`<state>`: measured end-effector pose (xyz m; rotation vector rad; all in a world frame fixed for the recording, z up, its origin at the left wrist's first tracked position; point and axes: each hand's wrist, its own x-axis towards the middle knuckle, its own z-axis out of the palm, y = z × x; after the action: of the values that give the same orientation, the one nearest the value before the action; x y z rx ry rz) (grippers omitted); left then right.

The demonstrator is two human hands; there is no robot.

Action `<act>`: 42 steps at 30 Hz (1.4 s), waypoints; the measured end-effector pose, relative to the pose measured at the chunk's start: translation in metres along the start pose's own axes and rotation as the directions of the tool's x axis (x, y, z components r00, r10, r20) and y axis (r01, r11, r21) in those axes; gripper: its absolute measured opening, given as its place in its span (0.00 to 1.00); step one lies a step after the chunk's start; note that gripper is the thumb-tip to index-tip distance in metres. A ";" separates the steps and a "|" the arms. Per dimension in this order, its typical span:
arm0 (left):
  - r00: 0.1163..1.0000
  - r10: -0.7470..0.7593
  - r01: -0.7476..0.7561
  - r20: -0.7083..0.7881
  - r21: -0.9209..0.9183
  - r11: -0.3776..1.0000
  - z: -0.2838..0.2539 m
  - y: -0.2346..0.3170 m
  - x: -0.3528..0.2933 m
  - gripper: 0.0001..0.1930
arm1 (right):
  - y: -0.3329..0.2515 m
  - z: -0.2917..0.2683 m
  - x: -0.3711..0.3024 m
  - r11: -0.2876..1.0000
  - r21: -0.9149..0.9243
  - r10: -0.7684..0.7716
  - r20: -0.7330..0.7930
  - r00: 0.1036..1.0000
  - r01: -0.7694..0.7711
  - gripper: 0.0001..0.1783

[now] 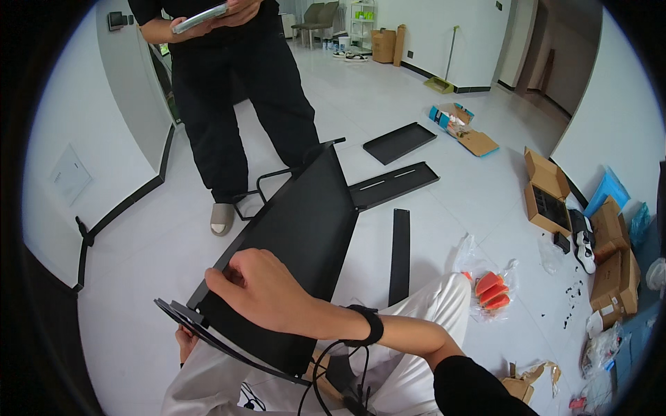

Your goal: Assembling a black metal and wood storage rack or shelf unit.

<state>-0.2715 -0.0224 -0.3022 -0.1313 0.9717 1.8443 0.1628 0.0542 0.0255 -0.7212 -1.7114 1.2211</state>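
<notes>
At far left, the left hand point(186, 340) lies at the outer end of the black frame point(189, 314), its fingers partly hidden, so its grip cannot be told. Beyond stands a co-worker point(239, 90) holding a flat device point(200, 19). The right hand point(267, 291), fingers curled, rests at the near-left edge of the panel point(298, 222); whether it grips anything cannot be told. The panel slants away from the person's lap toward the co-worker. Rightward, on the floor: two black trays point(400, 143), a narrow strip point(399, 253), red wedges point(491, 290) on clear plastic, and an open carton point(548, 208).
</notes>
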 end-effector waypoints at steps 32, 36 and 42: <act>0.994 0.108 -0.105 0.005 -0.201 0.974 0.009 0.011 0.003 0.23 | 0.060 -0.027 -0.022 0.999 0.009 -0.051 -0.177 0.983 0.054 0.24; 0.985 0.167 -0.153 0.045 -0.222 0.963 0.045 0.020 -0.020 0.21 | 0.104 -0.045 -0.049 0.998 0.037 0.050 -0.260 0.964 -0.042 0.26; 0.923 0.239 -0.170 0.302 -0.238 0.956 0.106 0.037 -0.026 0.21 | 0.114 -0.069 -0.097 0.922 0.292 0.351 -0.359 0.865 -0.253 0.24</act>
<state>-0.2549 0.0227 -0.1976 0.1553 0.5749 2.0772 0.2628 0.0415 -0.1045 -1.0445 -1.1141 1.3484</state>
